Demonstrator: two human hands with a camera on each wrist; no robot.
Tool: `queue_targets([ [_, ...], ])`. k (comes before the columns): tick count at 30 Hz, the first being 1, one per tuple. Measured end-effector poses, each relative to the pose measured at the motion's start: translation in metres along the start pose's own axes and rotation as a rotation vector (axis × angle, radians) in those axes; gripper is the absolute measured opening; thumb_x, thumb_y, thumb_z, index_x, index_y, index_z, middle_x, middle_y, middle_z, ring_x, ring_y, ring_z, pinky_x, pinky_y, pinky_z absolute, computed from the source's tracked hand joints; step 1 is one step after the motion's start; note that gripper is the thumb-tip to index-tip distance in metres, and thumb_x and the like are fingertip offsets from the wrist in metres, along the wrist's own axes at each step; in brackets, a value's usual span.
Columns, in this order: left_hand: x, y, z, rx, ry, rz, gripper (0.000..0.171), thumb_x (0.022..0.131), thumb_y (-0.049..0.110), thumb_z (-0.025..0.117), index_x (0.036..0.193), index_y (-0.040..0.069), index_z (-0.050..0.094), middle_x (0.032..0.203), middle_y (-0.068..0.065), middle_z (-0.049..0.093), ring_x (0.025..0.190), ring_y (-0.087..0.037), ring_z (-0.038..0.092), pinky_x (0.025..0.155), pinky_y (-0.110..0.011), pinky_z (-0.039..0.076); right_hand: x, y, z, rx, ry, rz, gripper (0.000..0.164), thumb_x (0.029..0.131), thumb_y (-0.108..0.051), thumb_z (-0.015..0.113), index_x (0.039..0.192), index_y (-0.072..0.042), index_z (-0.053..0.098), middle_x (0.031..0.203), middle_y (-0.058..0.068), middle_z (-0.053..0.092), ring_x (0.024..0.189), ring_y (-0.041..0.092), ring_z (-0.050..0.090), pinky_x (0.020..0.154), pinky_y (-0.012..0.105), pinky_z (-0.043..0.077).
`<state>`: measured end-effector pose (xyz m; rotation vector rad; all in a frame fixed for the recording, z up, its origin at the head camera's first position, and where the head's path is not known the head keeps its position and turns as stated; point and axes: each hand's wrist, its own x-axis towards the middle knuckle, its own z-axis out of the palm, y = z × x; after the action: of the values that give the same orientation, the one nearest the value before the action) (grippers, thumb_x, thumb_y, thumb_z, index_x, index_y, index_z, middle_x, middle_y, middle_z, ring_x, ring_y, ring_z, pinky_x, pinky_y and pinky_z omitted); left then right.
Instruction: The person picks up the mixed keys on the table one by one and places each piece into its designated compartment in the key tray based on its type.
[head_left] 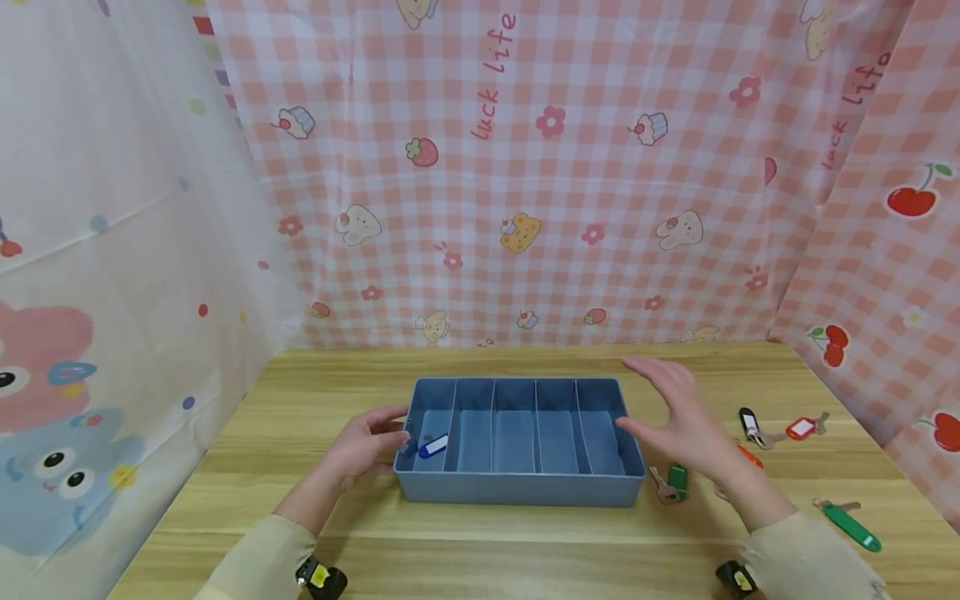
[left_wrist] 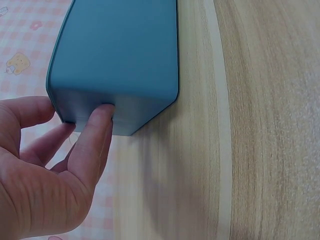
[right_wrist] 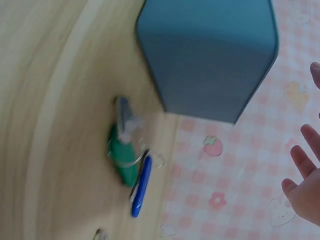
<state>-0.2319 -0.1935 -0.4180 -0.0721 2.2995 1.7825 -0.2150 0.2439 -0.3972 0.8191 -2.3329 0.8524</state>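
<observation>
A blue-grey tray box (head_left: 525,490) with several side-by-side compartments stands on the wooden table. My left hand (head_left: 367,442) is at its left end, and in the left wrist view the fingertips (left_wrist: 104,111) touch the outer end wall. Beyond the right end, my right hand (head_left: 678,421) hovers with thumb and fingers spread and nothing between them. The leftmost compartment holds a blue key tag (head_left: 433,446) with its key. Close to the box's right front corner lies a green key tag (head_left: 678,482) with a key (head_left: 663,487); the right wrist view shows another blue tag (right_wrist: 142,185) beside it.
Farther right on the table (head_left: 525,550) lie a black key tag (head_left: 748,423), a red one (head_left: 801,428) and a long green one (head_left: 851,527), with keys. An orange-red tag (head_left: 748,455) shows partly behind my right wrist. Patterned cloth walls (head_left: 555,183) close off the back and sides.
</observation>
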Motion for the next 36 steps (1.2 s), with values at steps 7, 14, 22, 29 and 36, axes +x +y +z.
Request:
queue_targets([
  [7,0.0,0.001,0.002,-0.007,0.002,-0.004,0.049,0.095,0.002,0.061,0.142,0.001,0.051,0.129,-0.024,0.053,0.113,-0.037,0.055,0.079,-0.051,0.058,-0.009,0.019,-0.007,-0.017,0.006,0.002,0.085,0.068,-0.004,0.088,0.143,-0.009,0.05,0.136,0.016,0.054,0.121,0.037,0.045,0.094,0.058,0.035],
  [14,-0.002,0.001,0.001,0.008,0.007,-0.004,0.049,0.095,0.002,0.061,0.142,0.0,0.051,0.129,-0.025,0.053,0.114,-0.038,0.055,0.079,-0.051,0.058,-0.02,0.034,-0.008,0.001,-0.028,0.067,0.08,0.07,-0.005,0.087,0.142,-0.006,0.05,0.136,0.02,0.053,0.122,0.043,0.044,0.094,0.065,0.035],
  [22,-0.003,0.002,0.0,0.022,0.0,0.007,0.049,0.095,0.003,0.062,0.142,0.0,0.05,0.131,-0.025,0.052,0.114,-0.038,0.055,0.08,-0.052,0.057,-0.027,0.046,-0.009,0.03,-0.117,0.174,0.078,0.078,-0.015,0.085,0.145,-0.005,0.047,0.14,0.022,0.05,0.125,0.048,0.042,0.092,0.072,0.035],
  [29,-0.003,0.002,0.0,0.015,0.002,-0.003,0.049,0.095,0.003,0.061,0.143,0.001,0.05,0.13,-0.024,0.052,0.113,-0.037,0.055,0.079,-0.051,0.057,-0.032,0.055,-0.01,0.039,-0.181,0.222,0.075,0.08,-0.018,0.084,0.142,0.001,0.047,0.138,0.025,0.052,0.124,0.05,0.043,0.094,0.071,0.035],
  [36,-0.002,0.001,0.0,0.009,0.001,0.002,0.049,0.095,0.002,0.061,0.143,0.0,0.05,0.13,-0.025,0.052,0.113,-0.038,0.055,0.079,-0.051,0.058,-0.036,0.061,-0.01,0.027,-0.239,0.262,0.076,0.082,-0.024,0.083,0.144,0.0,0.045,0.14,0.024,0.051,0.126,0.048,0.042,0.096,0.07,0.035],
])
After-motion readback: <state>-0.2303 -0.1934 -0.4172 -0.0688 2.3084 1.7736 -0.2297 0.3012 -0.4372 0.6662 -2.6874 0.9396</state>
